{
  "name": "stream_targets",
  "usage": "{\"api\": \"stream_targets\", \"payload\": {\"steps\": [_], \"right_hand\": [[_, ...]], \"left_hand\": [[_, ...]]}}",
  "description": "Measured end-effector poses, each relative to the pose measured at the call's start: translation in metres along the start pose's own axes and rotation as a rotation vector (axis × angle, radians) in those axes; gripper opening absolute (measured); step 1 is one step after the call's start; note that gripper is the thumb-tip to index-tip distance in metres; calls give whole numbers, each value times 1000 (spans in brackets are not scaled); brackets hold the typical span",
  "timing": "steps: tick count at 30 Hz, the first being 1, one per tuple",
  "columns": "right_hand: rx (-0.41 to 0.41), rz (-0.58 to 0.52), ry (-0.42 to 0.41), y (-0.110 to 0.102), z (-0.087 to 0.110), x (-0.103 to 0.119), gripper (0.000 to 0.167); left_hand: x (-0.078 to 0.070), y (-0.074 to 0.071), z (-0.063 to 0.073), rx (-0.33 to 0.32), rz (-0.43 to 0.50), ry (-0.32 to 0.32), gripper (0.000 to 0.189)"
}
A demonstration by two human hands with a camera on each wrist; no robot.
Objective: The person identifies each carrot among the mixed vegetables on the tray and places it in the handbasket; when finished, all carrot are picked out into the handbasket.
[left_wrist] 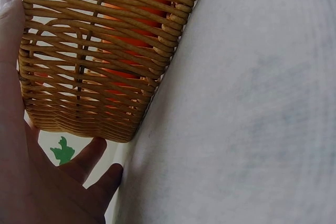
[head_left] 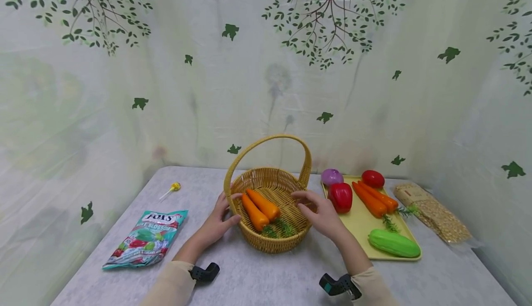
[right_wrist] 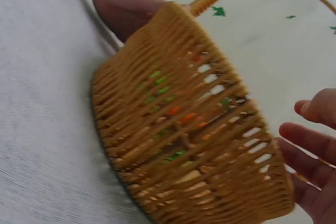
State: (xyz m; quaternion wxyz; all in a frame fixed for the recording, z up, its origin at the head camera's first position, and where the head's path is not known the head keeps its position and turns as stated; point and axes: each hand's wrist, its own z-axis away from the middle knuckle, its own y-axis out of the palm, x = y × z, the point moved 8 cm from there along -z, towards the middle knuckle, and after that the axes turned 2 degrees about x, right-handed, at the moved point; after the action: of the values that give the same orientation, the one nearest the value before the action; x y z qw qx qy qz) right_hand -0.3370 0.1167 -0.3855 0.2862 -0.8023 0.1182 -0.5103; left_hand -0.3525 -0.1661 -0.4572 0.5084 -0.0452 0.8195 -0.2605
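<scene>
A round wicker basket (head_left: 272,246) with a tall arched handle stands on the table, two orange carrots (head_left: 259,206) with green tops inside it. At its left side is my left hand (head_left: 216,220), thumb near the rim and fingers spread along the outer wall; the left wrist view shows this hand (left_wrist: 58,182) against the weave (left_wrist: 105,77), some fingertips hidden behind it. My right hand (head_left: 322,216) hovers at the right rim with loosely bent fingers and nothing between them. In the right wrist view, the right hand's fingers (right_wrist: 310,145) are beside the basket's rim.
Right of the basket, a yellow tray (head_left: 357,236) bears an onion (head_left: 331,176), a red bell pepper (head_left: 341,198), a tomato (head_left: 372,179), carrots (head_left: 370,199) and a green cucumber (head_left: 394,243). A grain bag (head_left: 432,211) lies beyond. Leftward are a candy bag (head_left: 145,239) and a lollipop (head_left: 175,186).
</scene>
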Motion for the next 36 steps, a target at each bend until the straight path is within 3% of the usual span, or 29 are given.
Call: {"api": "stream_targets", "payload": {"steps": [9, 14, 19, 25, 36], "right_hand": [[-152, 100, 15, -55, 6, -10, 29], [-205, 158, 123, -85, 13, -33, 32], [-181, 179, 272, -107, 22, -60, 39], [-125, 283, 379, -120, 32, -85, 45], [-43, 412, 439, -123, 40, -123, 51]], "left_hand": [[-3, 0, -1, 0, 14, 5, 57], [-3, 0, -2, 0, 2, 16, 57], [-1, 0, -1, -1, -9, 7, 57], [-3, 0, 0, -5, 1, -12, 57], [-2, 0, 0, -2, 5, -2, 57]]}}
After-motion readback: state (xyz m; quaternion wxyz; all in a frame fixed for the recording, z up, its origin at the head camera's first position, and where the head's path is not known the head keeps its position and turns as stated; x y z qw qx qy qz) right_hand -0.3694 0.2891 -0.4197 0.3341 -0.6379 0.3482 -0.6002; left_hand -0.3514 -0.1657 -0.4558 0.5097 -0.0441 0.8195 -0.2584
